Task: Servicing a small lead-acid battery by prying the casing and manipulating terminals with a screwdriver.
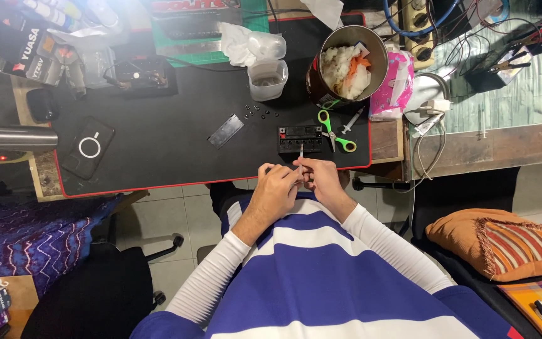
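Both hands meet at the near edge of the desk mat (pixel 158 157), left hand (pixel 275 188) touching right hand (pixel 321 179), pinching a thin syringe (pixel 301 152) between them. Just beyond it sits a small battery (pixel 300 138), scissors (pixel 337 133) right of that, flat plate (pixel 225 130) and loose caps (pixel 256 111) to its left. Farther back: plastic cup (pixel 267 80), metal can (pixel 346 66) to its right holding tissue wads.

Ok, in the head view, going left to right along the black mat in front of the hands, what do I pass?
Black device with a white ring → flat grey metal plate → small black battery → green-handled scissors → syringe.
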